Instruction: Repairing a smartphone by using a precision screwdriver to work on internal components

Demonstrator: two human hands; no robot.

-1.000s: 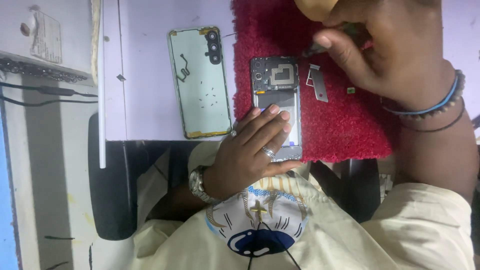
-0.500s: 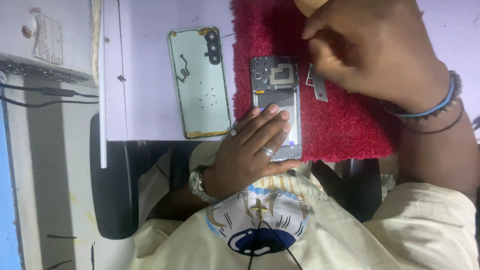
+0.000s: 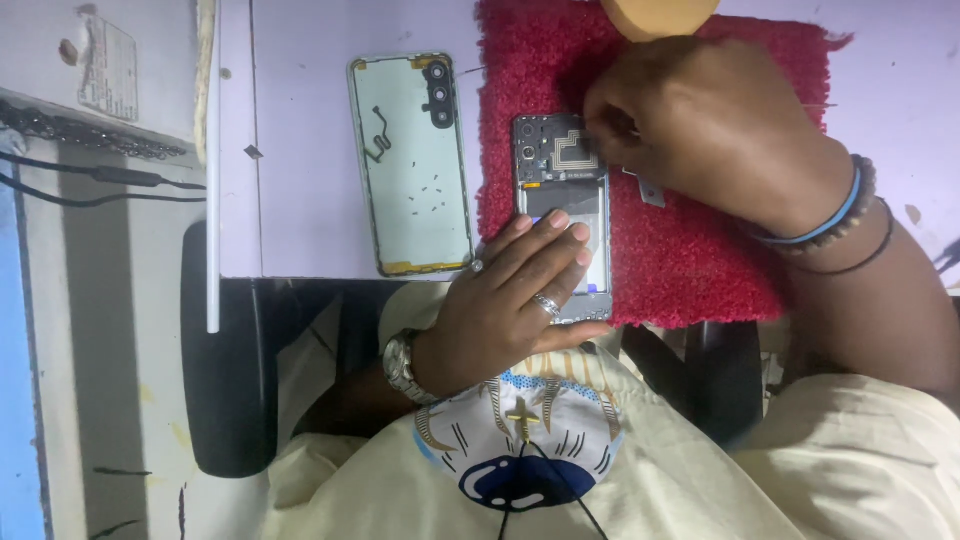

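red mat (image 3: 700, 260): rough, fuzzy pile cloth. opened phone (image 3: 562, 170): bare matt dark board with metal shielding, smooth glossy panel lower down. removed back cover (image 3: 412, 165): smooth pale plastic, slight sheen, glue traces on the rim. bench (image 3: 300, 150): smooth matt lilac laminate. small bracket (image 3: 650, 190): dull grey metal. watch (image 3: 400, 365): shiny metal. wristbands (image 3: 830, 215): beads and smooth rubbery bands. shirt (image 3: 700, 480): soft cream cloth.

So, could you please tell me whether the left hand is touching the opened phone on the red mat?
Touching. The head view shows the left hand lying flat on the opened phone, fingers covering its lower half.
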